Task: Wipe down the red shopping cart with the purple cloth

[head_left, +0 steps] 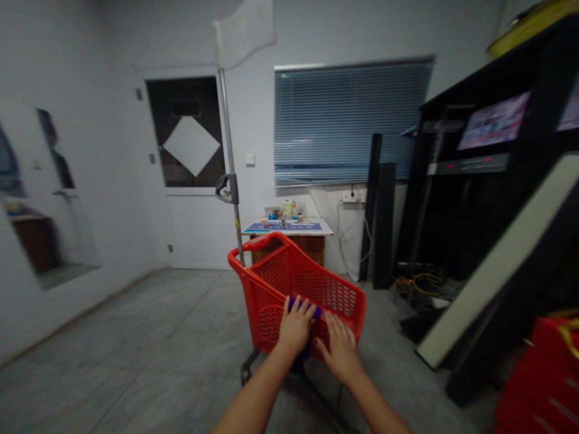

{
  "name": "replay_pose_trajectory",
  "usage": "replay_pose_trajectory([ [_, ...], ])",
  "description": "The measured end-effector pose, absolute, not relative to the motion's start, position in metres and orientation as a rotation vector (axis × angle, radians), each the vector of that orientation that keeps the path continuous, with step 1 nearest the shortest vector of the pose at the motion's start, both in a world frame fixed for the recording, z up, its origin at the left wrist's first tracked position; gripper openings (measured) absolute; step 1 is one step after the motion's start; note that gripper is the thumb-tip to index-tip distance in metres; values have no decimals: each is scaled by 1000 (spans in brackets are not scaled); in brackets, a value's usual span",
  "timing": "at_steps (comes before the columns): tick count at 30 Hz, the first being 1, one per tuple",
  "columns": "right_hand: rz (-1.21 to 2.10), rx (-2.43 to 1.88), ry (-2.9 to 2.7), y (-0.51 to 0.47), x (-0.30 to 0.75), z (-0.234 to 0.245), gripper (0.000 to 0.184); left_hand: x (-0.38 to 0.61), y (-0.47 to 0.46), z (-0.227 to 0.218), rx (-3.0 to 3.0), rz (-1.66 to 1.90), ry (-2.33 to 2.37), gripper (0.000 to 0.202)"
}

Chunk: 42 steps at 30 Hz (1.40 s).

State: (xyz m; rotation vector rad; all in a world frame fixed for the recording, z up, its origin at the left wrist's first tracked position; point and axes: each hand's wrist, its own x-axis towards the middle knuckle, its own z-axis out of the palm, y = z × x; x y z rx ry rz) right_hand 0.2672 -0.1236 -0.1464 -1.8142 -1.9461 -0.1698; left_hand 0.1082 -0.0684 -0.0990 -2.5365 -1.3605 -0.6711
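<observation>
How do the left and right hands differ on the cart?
The left hand is on the purple grip of the red shopping cart; the right hand rests beside it, on the red rim. The left sits further forward. Both are bare, palms down.

Dim, flat indoor light, with a faint glow through the blue slatted window blind [353, 120]. Weak, soft shadows. Marked wide-angle bending toward frame edges; slight overall softness, including the red mesh plastic shopping cart [325, 292].
</observation>
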Motion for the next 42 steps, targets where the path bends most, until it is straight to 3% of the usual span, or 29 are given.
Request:
replay_pose_trajectory([
  [18,-7,-1854,-1958,-126,243,-137,73,104,-68,-97,-2383,-759,-1599,35],
  [23,14,-1859,-1977,-126,240,-132,77,104,-72,-100,-2455,-721,-1516,36],
  [31,41,-1776,-2044,-134,268,-137,66,98,-70,-96,-2487,-758,-1486,34],
  [42,-18,-1729,-2060,-135,271,-151,71,93,-67,-91,-2517,-660,-1414,34],
])
